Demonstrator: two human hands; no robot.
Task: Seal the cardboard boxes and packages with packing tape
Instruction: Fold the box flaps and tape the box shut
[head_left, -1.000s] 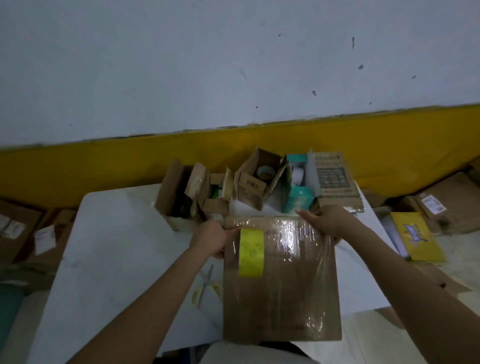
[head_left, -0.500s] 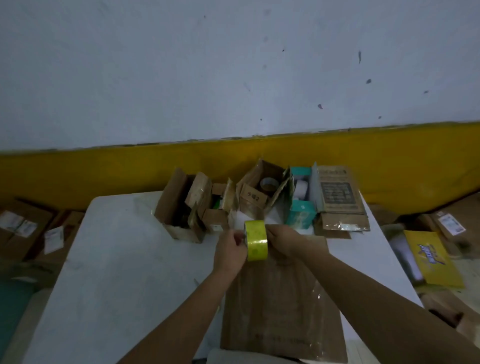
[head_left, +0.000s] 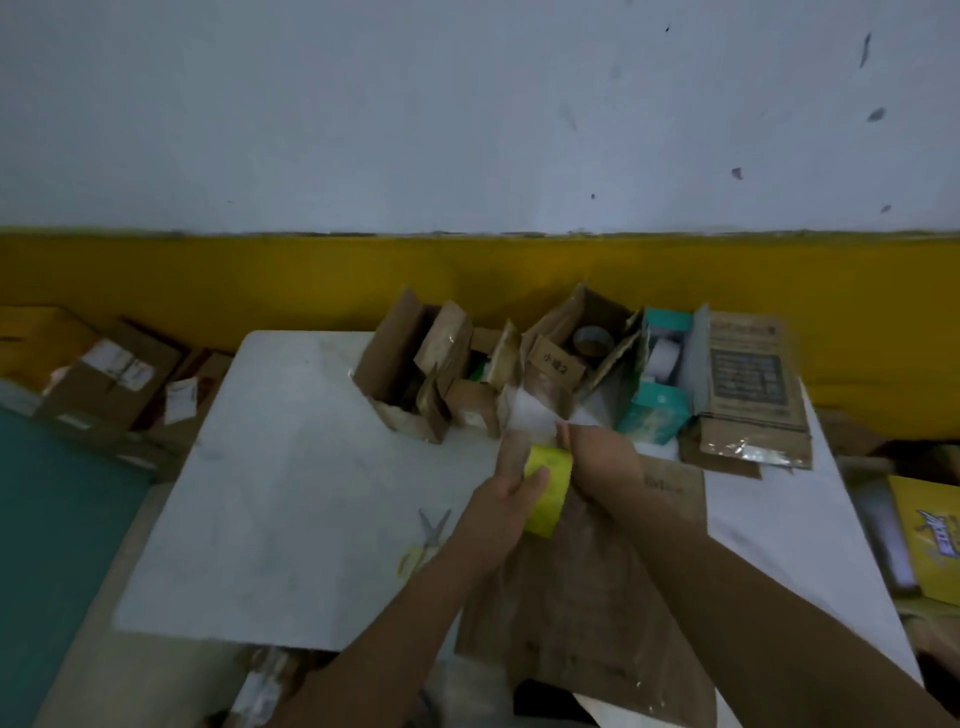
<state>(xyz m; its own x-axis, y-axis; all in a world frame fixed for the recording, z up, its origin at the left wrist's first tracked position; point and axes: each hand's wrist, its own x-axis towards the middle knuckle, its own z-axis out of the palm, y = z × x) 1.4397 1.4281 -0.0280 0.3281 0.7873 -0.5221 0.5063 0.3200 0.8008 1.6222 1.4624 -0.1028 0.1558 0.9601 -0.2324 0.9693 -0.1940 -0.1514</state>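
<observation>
1. A white table is seen from above in a dim room. It is set against a wall painted white over a yellow band.
2. A flat brown cardboard package is laid at the table's 5 o'clock, with its near end overhanging the edge.
3. A yellow tape roll is held just above the package's far end.
4. The roll is gripped from 7 o'clock by the left hand, the thumb laid across its face.
5. The roll's far rim is pinched from 2 o'clock by the curled fingertips of the right hand. Whether a loose tape end is caught cannot be told.
6. Yellow-handled scissors are laid flat at 9 o'clock of the hands, beside the left forearm.
7. Open cardboard boxes are crowded at the table's 12 o'clock. A grey tape roll is seen inside one.
8. A teal carton and a printed brown package are placed at 1 o'clock.
9. Labelled floor cartons are seen at 9 o'clock.
</observation>
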